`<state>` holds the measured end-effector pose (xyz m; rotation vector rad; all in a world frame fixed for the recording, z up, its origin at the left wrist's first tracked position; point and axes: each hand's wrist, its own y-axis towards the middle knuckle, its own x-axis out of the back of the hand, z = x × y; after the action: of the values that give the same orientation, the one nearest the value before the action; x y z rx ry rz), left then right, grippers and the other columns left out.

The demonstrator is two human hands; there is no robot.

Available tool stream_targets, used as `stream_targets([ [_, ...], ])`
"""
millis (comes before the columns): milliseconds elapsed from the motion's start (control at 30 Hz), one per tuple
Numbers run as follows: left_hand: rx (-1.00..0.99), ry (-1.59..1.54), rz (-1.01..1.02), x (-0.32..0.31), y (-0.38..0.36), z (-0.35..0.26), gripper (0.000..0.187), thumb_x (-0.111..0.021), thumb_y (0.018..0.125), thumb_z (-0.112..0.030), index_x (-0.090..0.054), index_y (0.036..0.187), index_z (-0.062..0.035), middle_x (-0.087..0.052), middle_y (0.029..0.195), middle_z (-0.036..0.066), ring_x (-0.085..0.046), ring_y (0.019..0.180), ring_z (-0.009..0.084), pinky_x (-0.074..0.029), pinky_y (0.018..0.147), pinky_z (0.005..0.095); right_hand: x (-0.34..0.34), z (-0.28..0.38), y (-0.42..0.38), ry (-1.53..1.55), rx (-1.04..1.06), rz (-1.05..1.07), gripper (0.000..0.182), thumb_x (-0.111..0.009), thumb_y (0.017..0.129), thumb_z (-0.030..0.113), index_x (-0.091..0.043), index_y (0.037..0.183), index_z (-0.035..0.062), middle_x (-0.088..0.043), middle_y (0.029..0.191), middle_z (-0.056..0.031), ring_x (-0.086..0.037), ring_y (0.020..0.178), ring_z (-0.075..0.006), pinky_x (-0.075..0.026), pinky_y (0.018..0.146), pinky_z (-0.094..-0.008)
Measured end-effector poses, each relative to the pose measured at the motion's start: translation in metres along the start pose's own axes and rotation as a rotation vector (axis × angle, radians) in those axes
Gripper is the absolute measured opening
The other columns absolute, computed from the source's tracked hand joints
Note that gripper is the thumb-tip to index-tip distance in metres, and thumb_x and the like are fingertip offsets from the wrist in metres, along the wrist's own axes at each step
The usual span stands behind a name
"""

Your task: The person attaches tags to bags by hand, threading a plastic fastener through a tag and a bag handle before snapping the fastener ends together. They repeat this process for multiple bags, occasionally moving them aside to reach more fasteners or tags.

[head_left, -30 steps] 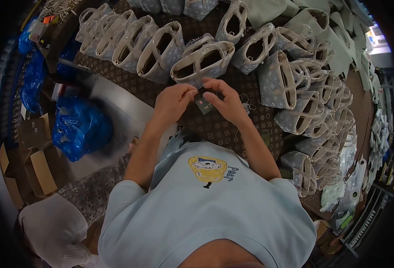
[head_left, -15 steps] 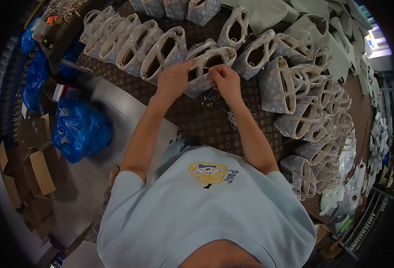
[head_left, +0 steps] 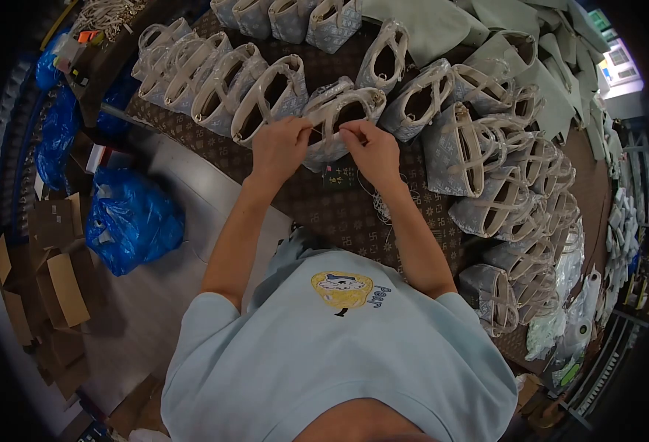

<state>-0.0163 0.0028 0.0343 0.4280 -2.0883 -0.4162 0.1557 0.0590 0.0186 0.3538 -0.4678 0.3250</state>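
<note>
A grey patterned handbag [head_left: 323,153] with light handles and an open top stands in front of me on the brown patterned table cover. At its left side, my left hand [head_left: 279,153] is closed, thumb and fingertips pinched near a handle. My right hand [head_left: 374,153] pinches at the right of the same handle, close to the bag's opening. Whatever thin thing lies between the fingertips is too small to make out. Just below the bag lies a small dark tag [head_left: 338,177] with coloured print. Beside my right wrist is a tangle of thin white cords [head_left: 381,208].
Rows of similar handbags stand to the left [head_left: 269,96] and right [head_left: 453,151]. Grey-green sheets of material [head_left: 431,26] lie at the back. On the floor at left are a blue plastic bag [head_left: 133,221] and open cardboard boxes [head_left: 67,287].
My right hand has turned slightly, its fingertips moving a little left and down along the handle. My left hand has dropped slightly. The handbag stays in place between them.
</note>
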Motion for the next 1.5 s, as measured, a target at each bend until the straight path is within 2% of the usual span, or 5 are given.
stream_targets([
  [500, 0.657, -0.923, 0.193, 0.025, -0.024, -0.032, 0.028, -0.062, 0.084, -0.018, -0.052, 0.105, -0.0017, -0.063, 0.070, 0.005, -0.057, 0.059, 0.0079, -0.044, 0.055, 0.0226, 0.010, 0.017, -0.002, 0.403, 0.004, 0.301, 0.010, -0.063, 0.083, 0.010, -0.063, 0.090, 0.0031, -0.059, 0.078, 0.0024, -0.050, 0.064, -0.0024, -0.041, 0.056, -0.0164],
  [800, 0.469, 0.072, 0.147, -0.055, -0.055, -0.028, 0.030, -0.064, 0.078, -0.037, -0.061, 0.094, -0.0107, -0.063, 0.066, 0.012, -0.062, 0.065, 0.0317, -0.047, 0.056, 0.0387, 0.010, 0.015, -0.013, 0.674, -0.277, 0.331, 0.013, -0.059, 0.088, 0.017, -0.061, 0.090, 0.0043, -0.055, 0.072, 0.0045, -0.047, 0.060, -0.0016, -0.040, 0.053, -0.0168],
  [1133, 0.527, -0.155, 0.075, -0.042, -0.058, -0.041, 0.018, -0.060, 0.081, -0.026, -0.063, 0.080, -0.0089, -0.061, 0.068, 0.012, -0.060, 0.062, 0.0300, -0.047, 0.055, 0.0363, -0.001, -0.001, -0.022, 0.716, -0.563, 0.058, 0.016, -0.053, 0.091, 0.021, -0.056, 0.094, 0.0058, -0.057, 0.079, 0.0021, -0.051, 0.061, -0.0038, -0.041, 0.050, -0.0175],
  [1333, 0.321, -0.553, 0.092, -0.027, -0.070, -0.033, 0.022, -0.063, 0.082, -0.023, -0.066, 0.097, -0.0075, -0.063, 0.067, 0.005, -0.056, 0.053, 0.0140, -0.043, 0.049, 0.0258, -0.020, -0.019, -0.029, 0.824, -0.661, 0.113, 0.015, -0.051, 0.092, 0.025, -0.055, 0.093, 0.0102, -0.056, 0.079, 0.0043, -0.051, 0.067, -0.0035, -0.041, 0.057, -0.0187],
  [1500, 0.786, -1.095, 0.244, -0.025, -0.059, -0.028, 0.019, -0.059, 0.087, -0.017, -0.066, 0.100, -0.0041, -0.054, 0.068, -0.007, -0.042, 0.056, -0.0007, -0.034, 0.049, 0.0148, -0.027, -0.024, -0.029, 0.915, -0.579, 0.199, 0.013, -0.050, 0.093, 0.022, -0.054, 0.093, 0.0096, -0.054, 0.077, 0.0049, -0.047, 0.067, -0.0026, -0.040, 0.061, -0.0182],
])
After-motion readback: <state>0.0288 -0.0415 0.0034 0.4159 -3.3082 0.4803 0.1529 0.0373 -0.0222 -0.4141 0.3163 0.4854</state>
